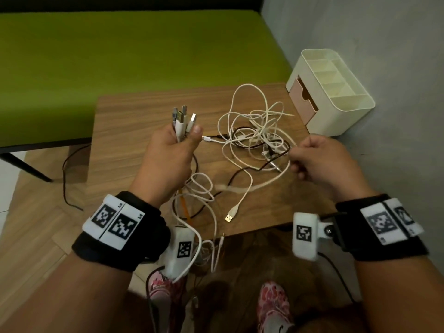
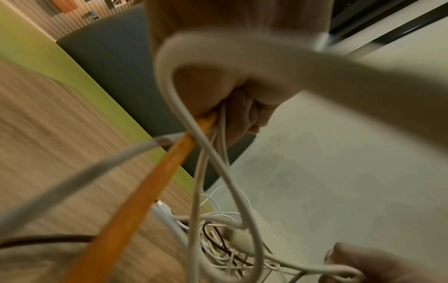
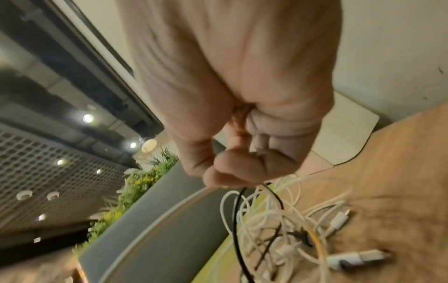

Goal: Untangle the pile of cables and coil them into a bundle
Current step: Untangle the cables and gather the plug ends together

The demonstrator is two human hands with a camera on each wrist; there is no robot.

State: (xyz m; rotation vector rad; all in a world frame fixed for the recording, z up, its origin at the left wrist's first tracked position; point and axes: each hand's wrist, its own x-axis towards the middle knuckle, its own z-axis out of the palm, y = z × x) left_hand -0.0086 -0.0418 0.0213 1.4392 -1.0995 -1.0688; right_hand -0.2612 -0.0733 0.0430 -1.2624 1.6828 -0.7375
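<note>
A tangle of white and dark cables [image 1: 254,133] lies on the small wooden table [image 1: 134,116]. My left hand [image 1: 173,152] is raised over the table's left half and grips a bunch of cable ends [image 1: 182,121], USB plugs pointing up. Their cords, one of them an orange cable [image 2: 135,195], hang down past the front edge. To the right of the pile my right hand [image 1: 312,159] pinches a white cable [image 1: 269,181] that runs blurred toward the left. A loose white USB plug [image 1: 230,213] rests near the front edge. The tangle [image 3: 278,229] also shows below my right hand [image 3: 232,168].
A cream desk organizer [image 1: 331,92] with a pink drawer stands at the table's back right corner against the grey wall. A green bench [image 1: 120,63] runs behind the table. A dark cord [image 1: 67,179] trails on the floor at left. My feet [image 1: 274,301] are below the front edge.
</note>
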